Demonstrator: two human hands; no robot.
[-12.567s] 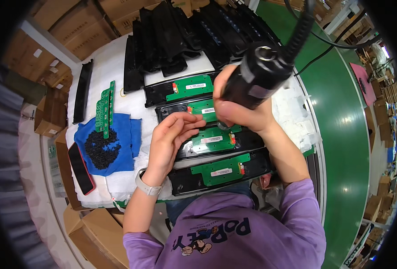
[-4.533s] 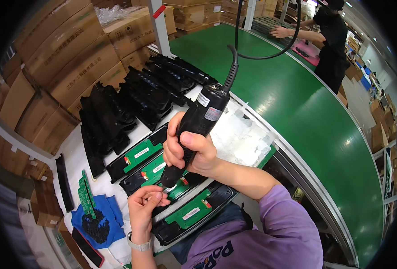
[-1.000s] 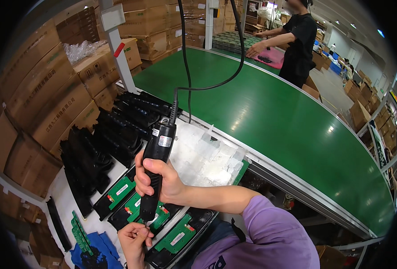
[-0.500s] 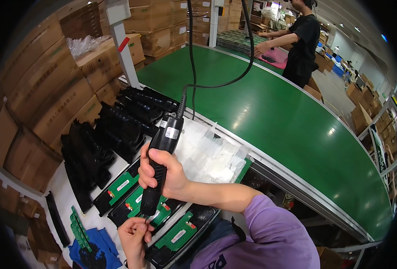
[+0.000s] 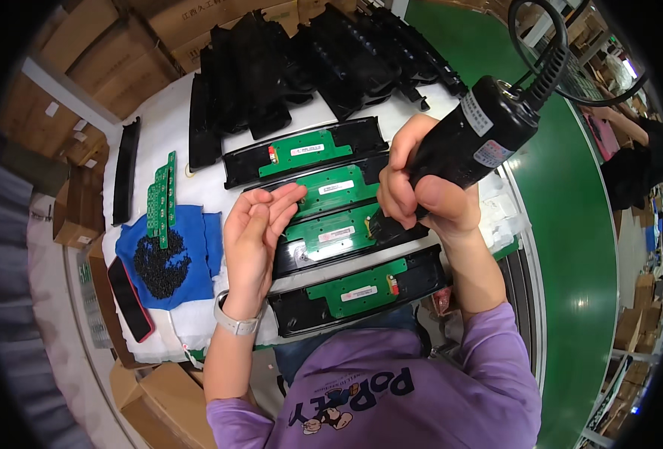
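My right hand (image 5: 440, 198) is wrapped round a black electric screwdriver (image 5: 462, 138), its cable running off to the upper right. The screwdriver's nose points down at the right end of a green circuit board (image 5: 324, 239) in a long black plastic housing; its tip is hidden. My left hand (image 5: 249, 236) is half curled over the left ends of the middle housings, thumb against the fingers. Whatever it holds is too small to make out. Similar boards sit in housings behind (image 5: 305, 150) and in front (image 5: 358, 292).
Left of my hand, a blue cloth (image 5: 206, 258) bears a pile of small black screws (image 5: 168, 280) and loose green boards (image 5: 161, 198). A phone (image 5: 129, 299) lies beside it. Black plastic housings (image 5: 257, 75) crowd the back. A green conveyor (image 5: 578, 299) runs along the right; a co-worker stands beyond.
The view has turned downward. My left hand has drawn away from the screwdriver's tip to the left. The screwdriver stays in my right hand, now over a board's right end.
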